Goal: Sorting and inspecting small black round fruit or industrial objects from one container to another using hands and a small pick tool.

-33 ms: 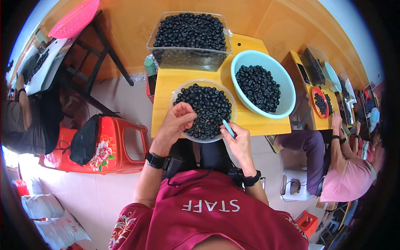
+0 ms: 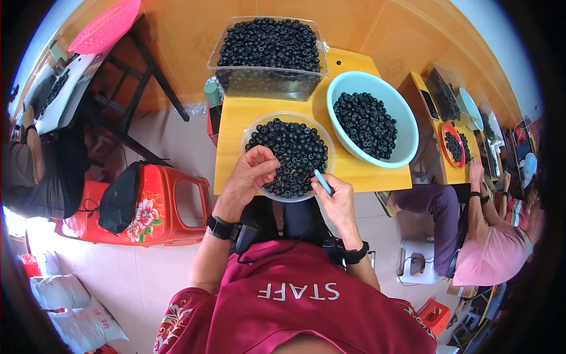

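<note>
A round clear tub sits at the table's front edge, filled with small black ring-shaped pieces. My left hand hovers over the tub's left side, thumb and fingertips pinched together; whatever is between them is hidden. Over the right rim, my right hand grips a slim light-blue tool whose tip points at the black pieces. Beyond the tub, to the right, stands a pale-blue basin partly filled with similar pieces. A large clear box heaped with more of them stands at the back.
The yellow table is against an orange wall. A red stool with a black bag stands at left. On the right, a person in pink works at another table with a red tray. Another person sits at far left.
</note>
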### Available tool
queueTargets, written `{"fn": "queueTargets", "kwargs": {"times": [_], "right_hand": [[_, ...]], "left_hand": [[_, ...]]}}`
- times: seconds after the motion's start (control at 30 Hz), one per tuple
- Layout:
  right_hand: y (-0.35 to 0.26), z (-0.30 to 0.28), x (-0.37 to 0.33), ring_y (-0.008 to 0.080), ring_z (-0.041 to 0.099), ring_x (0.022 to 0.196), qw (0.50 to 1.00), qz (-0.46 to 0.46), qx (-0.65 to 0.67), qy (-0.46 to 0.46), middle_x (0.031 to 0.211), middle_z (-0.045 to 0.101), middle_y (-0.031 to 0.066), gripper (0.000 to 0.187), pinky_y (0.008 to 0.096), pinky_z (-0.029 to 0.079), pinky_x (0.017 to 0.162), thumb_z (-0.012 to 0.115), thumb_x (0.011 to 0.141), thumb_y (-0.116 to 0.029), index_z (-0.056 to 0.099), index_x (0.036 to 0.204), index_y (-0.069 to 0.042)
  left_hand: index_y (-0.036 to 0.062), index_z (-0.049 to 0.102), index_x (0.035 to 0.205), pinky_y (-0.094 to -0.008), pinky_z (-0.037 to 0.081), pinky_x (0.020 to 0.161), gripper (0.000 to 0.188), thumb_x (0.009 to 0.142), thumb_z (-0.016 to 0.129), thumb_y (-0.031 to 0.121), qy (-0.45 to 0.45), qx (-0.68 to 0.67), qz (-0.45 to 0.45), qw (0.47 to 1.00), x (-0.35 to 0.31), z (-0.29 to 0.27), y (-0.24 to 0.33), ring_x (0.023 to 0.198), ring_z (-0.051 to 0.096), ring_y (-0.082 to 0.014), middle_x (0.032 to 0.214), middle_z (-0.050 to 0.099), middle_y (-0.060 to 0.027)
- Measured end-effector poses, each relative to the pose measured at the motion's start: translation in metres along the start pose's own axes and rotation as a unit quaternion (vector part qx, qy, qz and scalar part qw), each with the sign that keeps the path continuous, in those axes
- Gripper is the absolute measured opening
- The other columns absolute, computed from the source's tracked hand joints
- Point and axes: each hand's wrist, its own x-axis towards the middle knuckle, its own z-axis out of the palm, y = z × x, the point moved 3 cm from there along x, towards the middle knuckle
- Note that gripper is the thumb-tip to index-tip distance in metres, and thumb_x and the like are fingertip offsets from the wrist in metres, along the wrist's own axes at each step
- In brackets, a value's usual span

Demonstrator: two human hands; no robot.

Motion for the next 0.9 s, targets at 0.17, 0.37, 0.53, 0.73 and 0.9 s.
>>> {"fn": "queueTargets", "kwargs": {"times": [0.17,0.37,0.53,0.73,0.9], "right_hand": [[-0.017,0.002,-0.001,0.0112,0.052,0.053,1.0,-0.017,0.02,-0.004,0.064,0.06,0.0085,0.012,0.0269,0.04,0.049,0.064,0.081,-0.01,0.066,0.088,0.0],[-0.046,0.004,0.0,0.0231,0.056,0.055,0.983,-0.174,-0.049,-0.033,0.075,0.061,0.0093,0.019,0.031,0.043,0.05,0.064,0.081,-0.014,0.064,0.097,-0.004],[-0.058,0.006,0.0,0.0263,0.058,0.057,0.974,-0.193,-0.105,-0.051,0.072,0.059,0.0083,0.02,0.0349,0.045,0.051,0.065,0.081,-0.017,0.064,0.098,-0.007],[-0.056,0.005,-0.001,0.0271,0.057,0.056,0.97,-0.205,-0.121,-0.04,0.07,0.057,0.0078,0.022,0.0358,0.045,0.05,0.067,0.079,-0.017,0.064,0.098,-0.008],[-0.055,0.005,0.001,0.027,0.057,0.056,0.97,-0.205,-0.127,-0.038,0.07,0.057,0.0075,0.022,0.0357,0.045,0.049,0.068,0.079,-0.018,0.064,0.098,-0.009]], "left_hand": [[0.003,0.058,0.104,-0.0209,0.053,0.064,0.019,0.085,0.06,0.002,-0.026,-0.112,-0.037,0.993,-0.007,0.01,-0.01,0.073,0.062,-0.0119,0.094,0.064,-0.0088],[0.0027,0.058,0.108,-0.0233,0.053,0.072,0.023,0.086,0.059,0.004,-0.054,-0.153,-0.063,0.985,-0.008,0.014,-0.018,0.082,0.063,-0.0138,0.098,0.064,-0.0106],[0.0023,0.058,0.108,-0.0243,0.053,0.076,0.022,0.086,0.059,0.004,-0.052,-0.151,-0.053,0.986,-0.011,0.02,-0.016,0.085,0.062,-0.0137,0.098,0.063,-0.0102],[0.0021,0.058,0.107,-0.0242,0.052,0.074,0.022,0.085,0.06,0.004,-0.043,-0.151,-0.057,0.986,-0.013,0.02,-0.016,0.082,0.061,-0.0128,0.094,0.063,-0.0073],[0.0028,0.057,0.101,-0.0253,0.051,0.072,0.017,0.084,0.061,0.003,-0.024,-0.151,-0.065,0.986,-0.013,0.019,-0.016,0.078,0.06,-0.0133,0.088,0.061,-0.0055]]}}
